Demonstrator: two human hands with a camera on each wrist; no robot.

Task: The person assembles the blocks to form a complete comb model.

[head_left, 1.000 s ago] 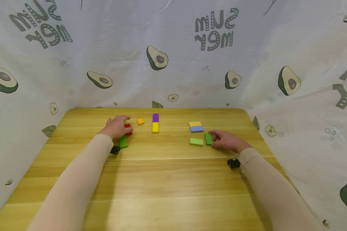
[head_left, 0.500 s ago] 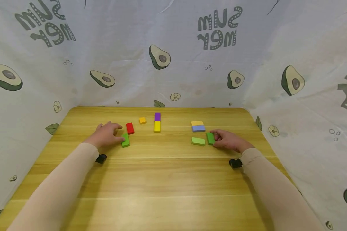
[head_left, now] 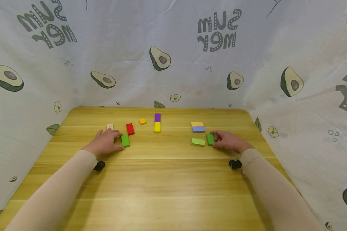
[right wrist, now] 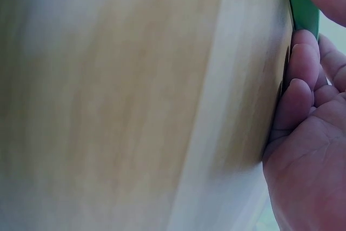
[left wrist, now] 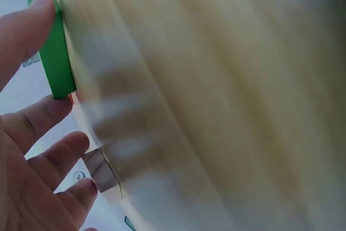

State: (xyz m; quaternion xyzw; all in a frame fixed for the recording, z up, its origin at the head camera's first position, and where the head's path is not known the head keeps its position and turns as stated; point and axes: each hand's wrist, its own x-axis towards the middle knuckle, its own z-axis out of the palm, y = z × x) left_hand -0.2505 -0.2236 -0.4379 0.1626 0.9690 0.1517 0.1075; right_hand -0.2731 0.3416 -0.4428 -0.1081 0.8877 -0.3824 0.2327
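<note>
On the left of the table, my left hand [head_left: 105,142] pinches a green block [head_left: 125,141] by its two ends, thumb at the near one and index finger at the far one. The left wrist view shows the same green block [left wrist: 57,47] under the thumb, other fingers spread. A red block [head_left: 130,129] lies just beyond it, and a plain wooden block [head_left: 110,126] sits behind the hand. Over on the right, my right hand [head_left: 226,141] holds a darker green block [head_left: 210,140] between thumb and fingers, flat on the table. A light green block [head_left: 198,142] lies left of it.
Purple [head_left: 157,117] and yellow [head_left: 157,127] blocks lie end to end at the back middle. A small orange block [head_left: 143,121] is left of them. Pale yellow [head_left: 197,124] and blue [head_left: 198,129] blocks touch at the back right. A printed cloth [head_left: 127,51] hangs behind the table.
My left hand has drawn back leftward from over the red block, and its thumb and index finger now take the green block's ends. The wooden block has come into sight. My right hand stays put.
</note>
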